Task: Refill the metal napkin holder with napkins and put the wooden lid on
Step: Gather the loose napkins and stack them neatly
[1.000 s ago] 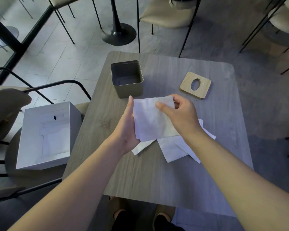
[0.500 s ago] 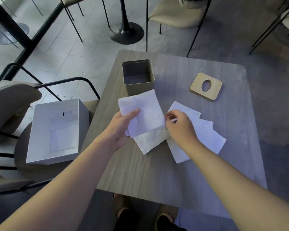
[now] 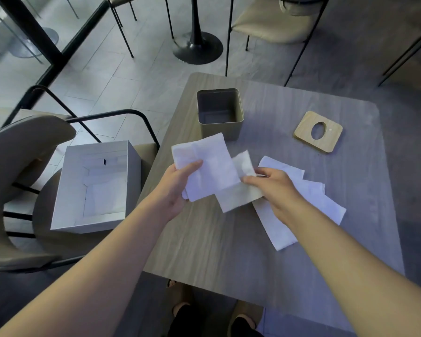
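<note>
The left hand (image 3: pixel 178 188) holds a stack of white napkins (image 3: pixel 206 171) just above the counter (image 3: pixel 204 239), thumb laid across the top sheet and the other fingers tucked beneath, so the stack is pinched between them. The right hand (image 3: pixel 272 188) sits just beside it, its fingers closed on a crumpled napkin (image 3: pixel 243 190) whose upper edge curls up between the two hands and whose lower corner slips under the stack. More loose napkins (image 3: pixel 314 200) lie fanned out flat on the counter under and to the right of the right hand. The metal napkin holder (image 3: pixel 219 113) stands upright and open on the far left part of the counter, just beyond the held stack, with only its bare inside showing. The wooden lid (image 3: pixel 317 131), with an oval hole in its middle, lies flat on the counter well to the right of the holder. An open white box (image 3: pixel 95 188) rests on a chair seat (image 3: pixel 41 222) left of the counter.
</note>
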